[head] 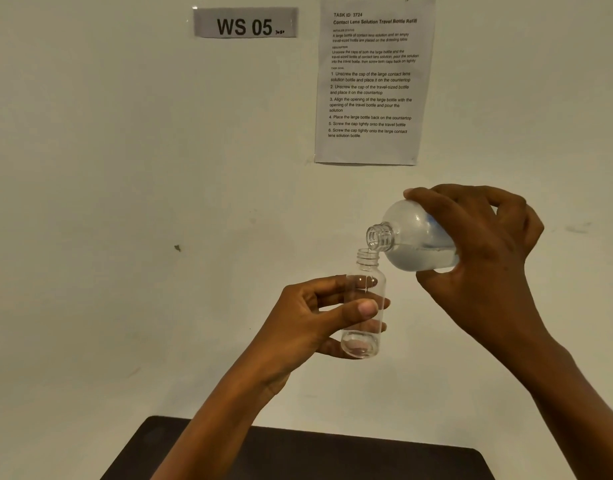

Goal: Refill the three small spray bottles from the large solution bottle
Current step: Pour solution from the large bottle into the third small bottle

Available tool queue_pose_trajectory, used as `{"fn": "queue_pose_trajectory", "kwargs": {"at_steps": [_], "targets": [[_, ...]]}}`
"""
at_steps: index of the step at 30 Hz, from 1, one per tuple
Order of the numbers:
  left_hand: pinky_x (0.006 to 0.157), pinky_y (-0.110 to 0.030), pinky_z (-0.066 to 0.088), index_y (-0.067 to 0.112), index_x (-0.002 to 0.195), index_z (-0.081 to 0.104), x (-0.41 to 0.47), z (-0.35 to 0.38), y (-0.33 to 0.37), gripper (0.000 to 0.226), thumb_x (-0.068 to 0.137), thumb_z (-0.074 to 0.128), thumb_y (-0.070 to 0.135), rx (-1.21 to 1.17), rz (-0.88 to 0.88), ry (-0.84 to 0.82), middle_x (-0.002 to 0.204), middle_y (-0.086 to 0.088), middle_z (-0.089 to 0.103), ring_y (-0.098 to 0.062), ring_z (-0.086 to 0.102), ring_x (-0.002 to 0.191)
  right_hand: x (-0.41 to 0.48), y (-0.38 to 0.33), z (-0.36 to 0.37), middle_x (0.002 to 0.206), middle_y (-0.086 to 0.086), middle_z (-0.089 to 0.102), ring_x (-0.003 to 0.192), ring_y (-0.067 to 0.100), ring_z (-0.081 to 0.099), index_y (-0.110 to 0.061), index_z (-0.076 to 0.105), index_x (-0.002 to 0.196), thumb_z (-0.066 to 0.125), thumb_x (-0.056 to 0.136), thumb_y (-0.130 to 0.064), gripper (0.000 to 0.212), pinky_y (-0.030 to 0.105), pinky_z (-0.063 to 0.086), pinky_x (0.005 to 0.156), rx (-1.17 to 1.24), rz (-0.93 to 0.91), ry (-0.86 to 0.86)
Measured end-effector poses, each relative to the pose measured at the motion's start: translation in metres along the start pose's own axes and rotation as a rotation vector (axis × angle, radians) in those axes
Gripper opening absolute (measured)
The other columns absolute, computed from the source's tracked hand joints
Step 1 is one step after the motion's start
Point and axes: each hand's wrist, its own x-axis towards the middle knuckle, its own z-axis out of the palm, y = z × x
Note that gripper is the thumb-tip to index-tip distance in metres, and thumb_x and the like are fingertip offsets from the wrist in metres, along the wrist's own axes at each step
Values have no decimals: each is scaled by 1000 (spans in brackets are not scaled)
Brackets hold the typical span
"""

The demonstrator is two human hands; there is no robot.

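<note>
My left hand [312, 323] grips a small clear bottle [364, 337] upright in the air, its cap off and a little liquid at its bottom. My right hand [485, 258] holds the large clear solution bottle [412, 237] tipped on its side, uncapped, with its neck touching the small bottle's open mouth. Liquid lies along the lower side of the large bottle and a thin trickle runs down inside the small one. Both bottles are held in front of the wall, above the table. No other small bottles or caps are in view.
A dark table [298, 455] shows at the bottom edge, below my forearms. On the white wall hang a "WS 05" label [245, 23] and a printed task sheet [372, 81].
</note>
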Motion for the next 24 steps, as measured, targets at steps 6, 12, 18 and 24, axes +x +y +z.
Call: {"fn": "queue_pose_trajectory", "kwargs": {"at_steps": [6, 12, 18, 24], "targets": [[62, -25, 58, 32, 101, 63, 0, 0, 0, 38, 63, 65, 34, -3, 5, 3, 91, 11, 75, -16, 73, 84, 0, 0, 0, 120, 5, 55, 115, 28, 31, -23, 50, 124, 68, 63, -11, 64, 13, 5, 94, 4, -3, -7], [61, -24, 57, 31, 102, 62, 0, -2, -1, 40, 62, 65, 34, -14, 0, 2, 91, 11, 74, -15, 73, 84, 0, -1, 0, 120, 6, 56, 115, 26, 30, -22, 51, 124, 61, 63, -17, 62, 11, 2, 95, -4, 2, -2], [62, -25, 58, 31, 102, 62, 0, -2, -1, 39, 64, 64, 33, -11, -1, 1, 91, 11, 74, -15, 73, 84, 0, -2, 0, 120, 6, 56, 115, 27, 30, -22, 51, 124, 62, 63, -18, 62, 15, 7, 93, -5, 5, -2], [62, -26, 58, 31, 101, 62, -1, -1, -1, 37, 64, 64, 33, -10, 1, 5, 91, 11, 75, -15, 73, 84, 0, -2, -2, 121, 6, 55, 115, 27, 30, -22, 51, 125, 66, 63, -14, 64, 9, 1, 95, -3, 4, -14]]}}
